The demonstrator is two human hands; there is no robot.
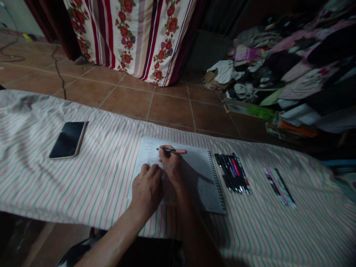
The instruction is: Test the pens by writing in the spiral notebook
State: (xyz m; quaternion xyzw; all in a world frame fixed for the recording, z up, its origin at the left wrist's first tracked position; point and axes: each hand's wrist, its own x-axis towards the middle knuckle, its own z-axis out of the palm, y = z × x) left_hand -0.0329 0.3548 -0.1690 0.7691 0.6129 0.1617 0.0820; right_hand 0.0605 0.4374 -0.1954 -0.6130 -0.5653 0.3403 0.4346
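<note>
A spiral notebook (194, 178) lies on the striped cloth in front of me, its wire binding along the right side. Its page carries small writing or a printed grid at the left, too fine to read. My right hand (171, 163) grips a black and orange pen (178, 151), its tip pointing left near the upper part of the page. Just below and left of it, my left hand (147, 185) rests on the page with fingers curled under; the fingertips are hidden. Several pens (233, 172) lie side by side close to the notebook's binding.
Farther right are a few more pens or pencils (279, 187). A phone (69, 140) lies on the striped cloth (108, 167) at the left. Beyond the cloth's far edge are a tiled floor (172, 107), a flowered curtain (139, 37) and a heap of clothes (300, 74).
</note>
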